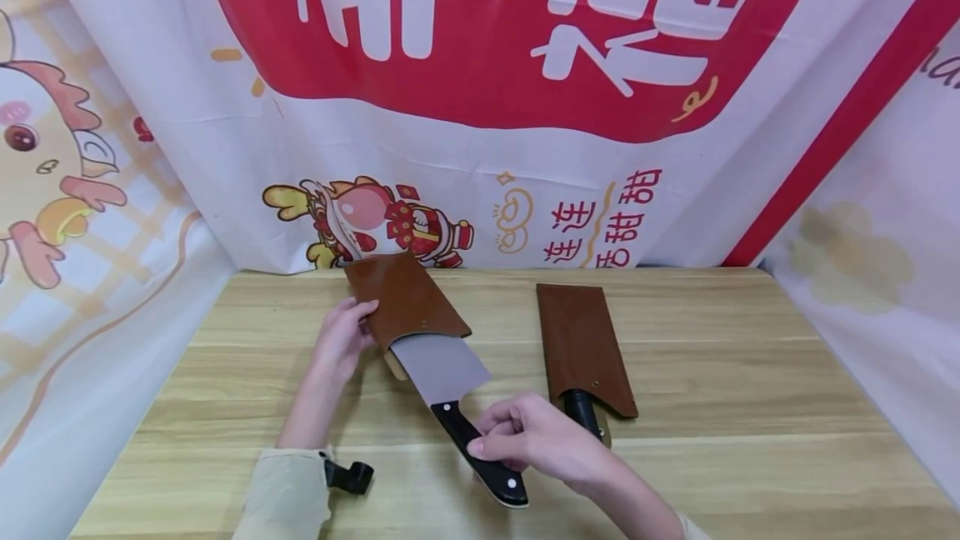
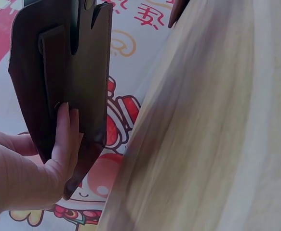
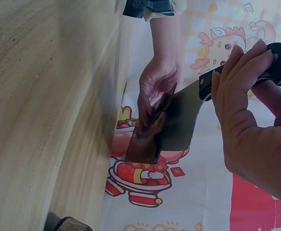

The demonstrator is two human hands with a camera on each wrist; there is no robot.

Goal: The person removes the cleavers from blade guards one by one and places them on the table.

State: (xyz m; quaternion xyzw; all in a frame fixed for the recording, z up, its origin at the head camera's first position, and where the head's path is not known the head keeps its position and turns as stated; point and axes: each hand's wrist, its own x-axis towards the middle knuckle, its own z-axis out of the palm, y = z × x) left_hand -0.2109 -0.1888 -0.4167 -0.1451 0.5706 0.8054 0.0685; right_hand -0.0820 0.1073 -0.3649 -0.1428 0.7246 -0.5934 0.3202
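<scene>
A cleaver with a broad grey blade [image 1: 442,367] and a black riveted handle [image 1: 487,465] sits partly inside a brown leather sheath [image 1: 405,298]. My right hand [image 1: 536,440] grips the handle, thumb on top and fingers beneath, as the right wrist view also shows. At the sheath's left edge, my left hand [image 1: 345,340] holds it between thumb and fingers. The left wrist view shows the sheath's back [image 2: 89,86] with a strap, and the fingers of my left hand [image 2: 44,168] pressed against it. The part of the blade within the sheath is hidden.
To the right, a second brown sheath [image 1: 588,348] lies on the wooden table [image 1: 712,373], a black handle [image 1: 581,411] showing at its mouth. A printed cloth [image 1: 450,148] hangs behind the table's back edge. A black clip-like piece [image 1: 350,477] sticks out from my left sleeve.
</scene>
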